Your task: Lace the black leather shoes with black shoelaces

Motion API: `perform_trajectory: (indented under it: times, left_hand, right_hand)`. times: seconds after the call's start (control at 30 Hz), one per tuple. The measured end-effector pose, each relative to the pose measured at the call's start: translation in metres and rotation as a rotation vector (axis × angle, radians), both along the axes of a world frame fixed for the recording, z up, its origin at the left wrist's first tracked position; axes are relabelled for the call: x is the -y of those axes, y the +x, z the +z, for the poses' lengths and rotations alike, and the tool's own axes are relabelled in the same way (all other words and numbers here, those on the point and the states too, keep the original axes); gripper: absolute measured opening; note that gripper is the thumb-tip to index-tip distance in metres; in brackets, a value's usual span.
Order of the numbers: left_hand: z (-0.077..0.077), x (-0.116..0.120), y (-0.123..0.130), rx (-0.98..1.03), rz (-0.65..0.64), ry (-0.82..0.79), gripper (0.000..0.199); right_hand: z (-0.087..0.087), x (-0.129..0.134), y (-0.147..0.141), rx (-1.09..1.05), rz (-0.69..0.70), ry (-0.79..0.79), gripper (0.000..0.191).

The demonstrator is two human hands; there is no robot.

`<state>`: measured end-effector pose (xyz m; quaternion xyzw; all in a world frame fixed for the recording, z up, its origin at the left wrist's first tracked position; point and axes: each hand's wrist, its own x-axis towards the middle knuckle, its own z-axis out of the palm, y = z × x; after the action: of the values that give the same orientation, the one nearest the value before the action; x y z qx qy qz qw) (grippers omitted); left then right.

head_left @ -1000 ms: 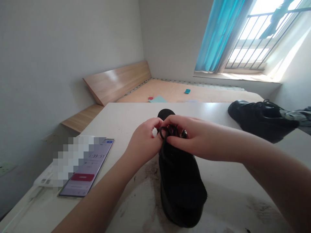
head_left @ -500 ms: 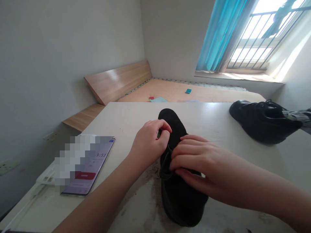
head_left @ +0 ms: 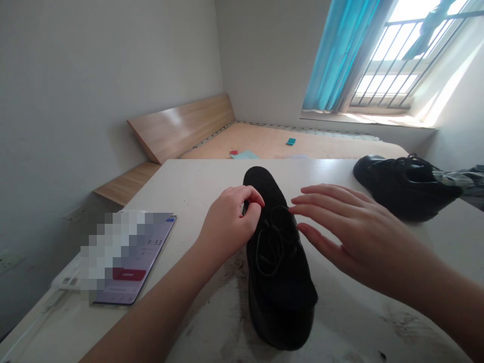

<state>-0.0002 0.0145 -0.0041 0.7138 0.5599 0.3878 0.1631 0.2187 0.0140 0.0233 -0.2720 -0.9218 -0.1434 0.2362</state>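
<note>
A black shoe (head_left: 280, 287) lies on the white table, its narrower end pointing away from me. A dark insole-like piece (head_left: 264, 186) covers its top, and a loop of black lace (head_left: 269, 252) rests over the middle. My left hand (head_left: 236, 214) is at the shoe's left edge, thumb and forefinger curled together; what they pinch, if anything, is too small to make out. On the right side, my right hand (head_left: 336, 222) has its fingers spread, with the fingertips close to the shoe's edge and nothing gripped.
A second black shoe (head_left: 404, 186) with grey cloth in it stands at the table's back right. A phone (head_left: 139, 267) and a white device with a cable lie at the left. The white table (head_left: 196, 186) has dark smudges. A bed (head_left: 260, 136) is behind.
My right hand has come off the shoe toward the right and its fingers have opened, uncovering the lace loop. My left hand keeps nearly the same place and pose.
</note>
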Motion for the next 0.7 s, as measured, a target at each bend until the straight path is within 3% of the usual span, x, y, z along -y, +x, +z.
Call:
perform_trajectory:
  times: [0.1,0.27,0.47,0.57,0.7]
  left_hand:
    - [0.0,0.0,0.0,-0.003,0.007,-0.005,0.017]
    - [0.0,0.001,-0.001,-0.015,0.004,0.002,0.018]
    - [0.002,0.001,0.0,0.0,-0.003,0.016,0.017]
    - [0.002,0.0,-0.001,0.003,0.01,0.044,0.017]
    - [0.0,-0.002,-0.003,0.058,0.037,0.08,0.019]
  right_hand:
    - [-0.007,-0.01,-0.003,-0.015,-0.056,-0.082,0.029]
    - [-0.008,-0.018,-0.008,0.006,0.053,-0.388,0.036]
    - [-0.008,0.003,0.002,-0.212,-0.049,-0.462,0.037]
    - [-0.025,0.029,0.014,-0.23,-0.089,-0.503,0.058]
    - [-0.065,0.068,0.023,-0.218,-0.065,-0.66,0.108]
